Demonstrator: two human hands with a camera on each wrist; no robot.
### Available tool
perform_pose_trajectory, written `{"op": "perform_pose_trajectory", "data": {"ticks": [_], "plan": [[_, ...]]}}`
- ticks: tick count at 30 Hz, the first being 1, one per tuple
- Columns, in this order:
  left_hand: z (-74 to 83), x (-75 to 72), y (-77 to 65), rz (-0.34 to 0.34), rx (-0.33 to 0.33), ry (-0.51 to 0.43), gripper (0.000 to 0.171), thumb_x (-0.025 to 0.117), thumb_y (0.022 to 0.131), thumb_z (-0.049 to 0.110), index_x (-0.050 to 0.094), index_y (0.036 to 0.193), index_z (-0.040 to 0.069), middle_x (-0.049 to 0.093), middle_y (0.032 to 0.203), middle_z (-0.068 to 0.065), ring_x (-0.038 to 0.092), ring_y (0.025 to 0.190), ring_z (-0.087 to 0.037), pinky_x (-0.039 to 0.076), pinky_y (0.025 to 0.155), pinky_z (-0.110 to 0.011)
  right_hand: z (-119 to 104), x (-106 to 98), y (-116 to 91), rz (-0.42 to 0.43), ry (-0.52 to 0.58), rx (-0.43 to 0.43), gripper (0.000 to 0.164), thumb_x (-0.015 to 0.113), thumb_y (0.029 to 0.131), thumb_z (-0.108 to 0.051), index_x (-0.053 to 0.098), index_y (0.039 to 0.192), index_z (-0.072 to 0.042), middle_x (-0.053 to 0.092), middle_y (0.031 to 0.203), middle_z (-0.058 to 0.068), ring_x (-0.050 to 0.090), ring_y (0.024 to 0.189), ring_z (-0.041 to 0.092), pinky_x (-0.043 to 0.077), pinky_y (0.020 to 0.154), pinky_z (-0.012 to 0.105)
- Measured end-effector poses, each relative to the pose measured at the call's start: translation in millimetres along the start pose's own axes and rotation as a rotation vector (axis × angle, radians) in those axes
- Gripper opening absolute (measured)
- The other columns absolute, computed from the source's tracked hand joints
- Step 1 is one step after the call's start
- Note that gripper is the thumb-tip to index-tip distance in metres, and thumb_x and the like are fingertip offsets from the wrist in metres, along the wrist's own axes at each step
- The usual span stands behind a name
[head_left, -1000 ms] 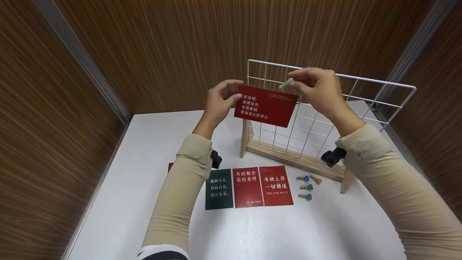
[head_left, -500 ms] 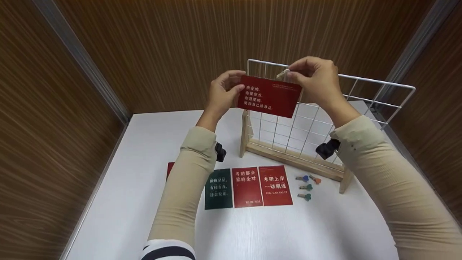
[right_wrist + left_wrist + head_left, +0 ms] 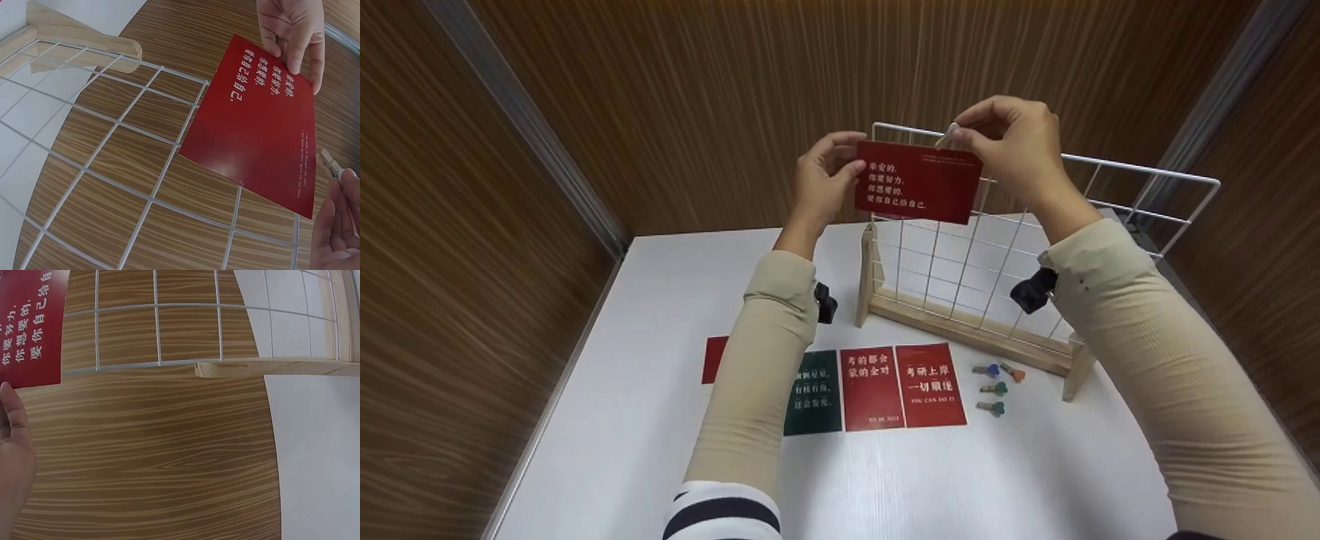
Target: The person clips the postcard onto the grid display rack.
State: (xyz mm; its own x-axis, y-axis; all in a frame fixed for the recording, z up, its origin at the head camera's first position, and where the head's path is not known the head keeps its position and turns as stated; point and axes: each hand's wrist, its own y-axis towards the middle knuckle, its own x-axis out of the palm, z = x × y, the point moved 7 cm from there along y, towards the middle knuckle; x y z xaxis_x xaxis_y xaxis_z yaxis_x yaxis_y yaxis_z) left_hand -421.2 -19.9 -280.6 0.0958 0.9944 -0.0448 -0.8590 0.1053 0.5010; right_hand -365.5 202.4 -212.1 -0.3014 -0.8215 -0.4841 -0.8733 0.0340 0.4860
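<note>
Raised card (image 3: 919,184) before rack (image 3: 971,332), flat cards (image 3: 873,394) on table (image 3: 885,484), left of clips (image 3: 997,388)

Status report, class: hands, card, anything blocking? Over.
Left hand gripping red rectangular card. Right hand pinching wooden clip near card's top edge. Card before white wire grid; no obstruction seen.

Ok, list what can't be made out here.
Head: most of the leftmost red card, behind the left sleeve; part of the wire rack, behind the held card.
Left wrist: much of the left hand, cut off by the left edge.
Right wrist: part of the clip, covered by the right hand.
</note>
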Motion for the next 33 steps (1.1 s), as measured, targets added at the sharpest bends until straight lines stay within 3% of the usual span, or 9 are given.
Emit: {"op": "perform_pose_trajectory", "data": {"ticks": [17,33], "plan": [[4.0,3.0,8.7,0.054,0.002,-0.001,0.027,0.059,0.09,-0.005,0.064,0.116,0.002,0.064,0.101,-0.009,0.057,0.086,-0.017,0.052,0.073,-0.026,-1,-15,5,0.054,-0.019,0.01,0.015,0.072,0.085,-0.016,0.07,0.097,-0.007,0.069,0.093,0.001,0.063,0.078,0.009,0.05,0.073,0.019],[5.3,4.8,10.5,0.097,0.05,0.03,0.027,0.058,0.09,-0.007,0.063,0.116,-0.001,0.064,0.103,-0.011,0.058,0.087,-0.017,0.051,0.073,-0.025,2,-25,6,0.05,-0.08,0.012,0.012,0.075,0.083,-0.016,0.069,0.09,-0.008,0.069,0.081,-0.006,0.062,0.071,0.006,0.045,0.063,0.017]]}}
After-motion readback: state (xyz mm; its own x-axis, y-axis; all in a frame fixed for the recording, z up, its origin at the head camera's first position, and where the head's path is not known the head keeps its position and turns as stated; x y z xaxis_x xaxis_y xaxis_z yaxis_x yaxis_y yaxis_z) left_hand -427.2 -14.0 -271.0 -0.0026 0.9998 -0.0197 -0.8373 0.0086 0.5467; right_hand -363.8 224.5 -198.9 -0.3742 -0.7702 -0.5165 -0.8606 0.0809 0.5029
